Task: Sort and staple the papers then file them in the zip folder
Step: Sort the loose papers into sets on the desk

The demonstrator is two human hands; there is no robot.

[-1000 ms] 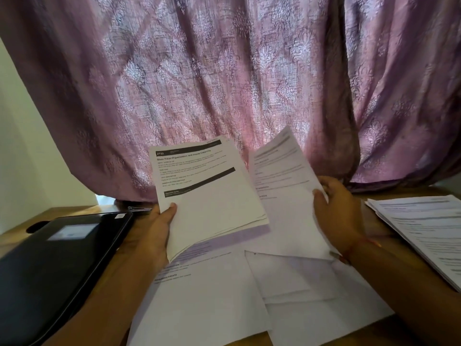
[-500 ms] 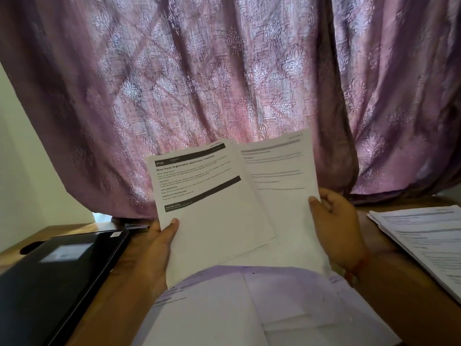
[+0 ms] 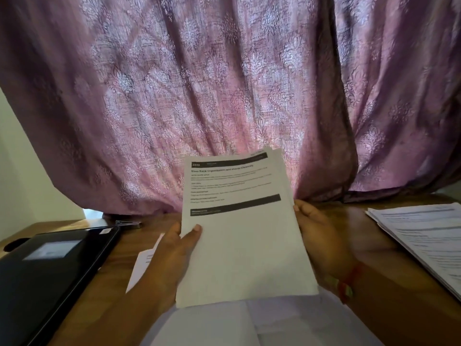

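Now both hands (image 3: 174,255) round upright paper stack (image 3: 244,245)

The right hand (image 3: 321,243) is bringing its separate sheet in behind the left hand's (image 3: 174,255) printed stack (image 3: 244,236), so the two fanned bundles are now merging into one upright, squared sheaf.

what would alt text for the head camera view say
Two hands, left hand and right hand, hold a squared stack of white printed sheets upright over a brown wooden table. A black zip folder lies left, another paper pile right, a mauve patterned curtain behind.
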